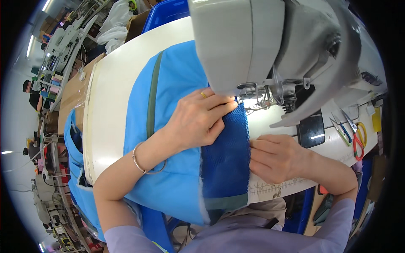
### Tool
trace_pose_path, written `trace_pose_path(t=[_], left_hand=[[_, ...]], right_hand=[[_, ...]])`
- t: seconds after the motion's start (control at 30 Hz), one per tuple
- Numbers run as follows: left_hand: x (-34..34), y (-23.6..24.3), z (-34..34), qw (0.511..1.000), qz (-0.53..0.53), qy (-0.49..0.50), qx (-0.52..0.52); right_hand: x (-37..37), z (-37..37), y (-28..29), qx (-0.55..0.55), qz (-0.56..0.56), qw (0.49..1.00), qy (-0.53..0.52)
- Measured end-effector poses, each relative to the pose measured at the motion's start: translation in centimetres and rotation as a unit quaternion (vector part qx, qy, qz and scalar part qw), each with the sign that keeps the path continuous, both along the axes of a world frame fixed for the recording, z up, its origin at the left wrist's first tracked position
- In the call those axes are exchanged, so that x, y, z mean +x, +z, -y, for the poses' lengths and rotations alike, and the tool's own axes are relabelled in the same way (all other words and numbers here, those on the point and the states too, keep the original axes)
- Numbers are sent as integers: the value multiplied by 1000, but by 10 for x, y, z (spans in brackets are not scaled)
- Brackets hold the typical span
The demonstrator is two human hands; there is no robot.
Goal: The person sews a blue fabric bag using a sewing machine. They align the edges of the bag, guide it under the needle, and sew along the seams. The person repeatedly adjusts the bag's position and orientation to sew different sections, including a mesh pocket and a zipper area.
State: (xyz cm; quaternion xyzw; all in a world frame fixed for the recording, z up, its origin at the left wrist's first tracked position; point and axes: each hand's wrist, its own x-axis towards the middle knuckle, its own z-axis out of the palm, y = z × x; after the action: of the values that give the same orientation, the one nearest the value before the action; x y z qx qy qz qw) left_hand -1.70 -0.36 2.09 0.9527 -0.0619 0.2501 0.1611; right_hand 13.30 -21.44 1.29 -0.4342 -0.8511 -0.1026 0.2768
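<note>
A light blue fabric piece (pixel 164 177) with a grey-green stripe lies on the white worktable (pixel 109 105), a dark blue mesh panel (pixel 223 168) along its right side. My left hand (pixel 194 120), wearing a ring, presses closed fingers on the mesh's upper part, fingertips just left of the presser foot (pixel 257 99) of the grey sewing machine (pixel 223 46). My right hand (pixel 276 158) has curled fingers closed on the mesh's right edge, lower down; its thumb is hidden. Where the fabric meets the needle is partly hidden.
Scissors (pixel 356 143), snips (pixel 339 128) and a black phone (pixel 310 137) lie on the right. Another blue fabric piece (pixel 76 160) hangs over the left edge. A blue bin (pixel 164 14) and white bags (pixel 112 29) are at the back; other machines (pixel 50 202) line the left.
</note>
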Motion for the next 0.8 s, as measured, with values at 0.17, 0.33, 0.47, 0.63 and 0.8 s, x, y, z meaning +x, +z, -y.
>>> trace_pose_path(t=[0.17,0.33,0.47,0.63,0.8], left_hand=[[-1,1,-1,1000,-23,-6,8],[1,0,-5,1000,-25,-6,3],[-7,14,10,998,-36,-10,51],[-44,48,84,983,-165,2,-76],[-61,26,77,989,-148,2,-9]], right_hand=[[-1,2,2,0,18,1000,2],[-1,-1,-5,33,-12,999,-3],[-4,6,0,24,6,1000,19],[-19,20,-7,76,46,994,66],[-28,21,-10,117,44,991,48]])
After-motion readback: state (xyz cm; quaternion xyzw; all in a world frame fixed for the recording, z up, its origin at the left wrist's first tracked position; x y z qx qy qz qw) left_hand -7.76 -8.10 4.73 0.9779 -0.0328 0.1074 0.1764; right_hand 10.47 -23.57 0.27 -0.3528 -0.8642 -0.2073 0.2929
